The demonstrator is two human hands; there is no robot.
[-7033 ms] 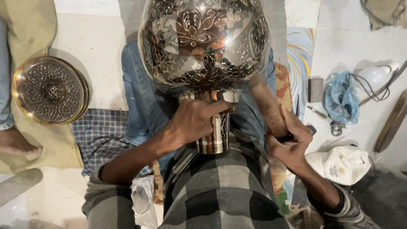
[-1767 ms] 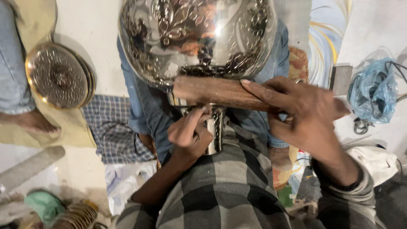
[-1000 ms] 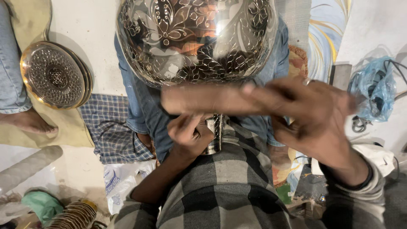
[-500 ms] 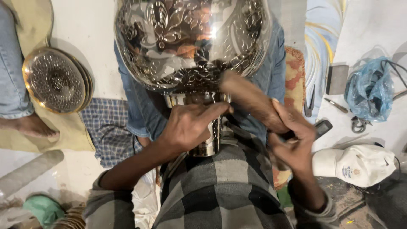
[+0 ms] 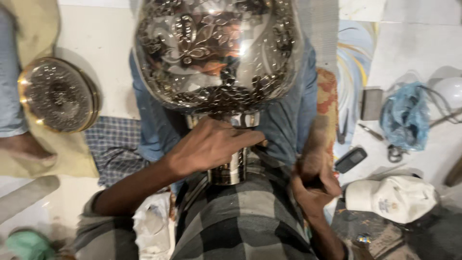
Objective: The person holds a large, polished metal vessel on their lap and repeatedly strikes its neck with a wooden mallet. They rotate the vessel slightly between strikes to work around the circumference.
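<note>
Silver engraved metal vessel (image 5: 216,53) needs steady bracing: the left hand (image 5: 211,147) clamps its neck, the right hand (image 5: 315,185) clenches a blurred wooden mallet (image 5: 313,144).

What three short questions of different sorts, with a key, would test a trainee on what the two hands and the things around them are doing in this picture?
1. True or false: the left hand rests on the neck of the engraved metal vessel.
2. Multiple choice: what does the right hand grip? A) a white cap B) a blurred wooden tool C) a round tray
3. Fill the gap: the round engraved metal tray lies on the person's ____ side.

Key: 1 true. 2 B, the wooden tool; the white cap lies apart on the floor. 3 left.
</note>
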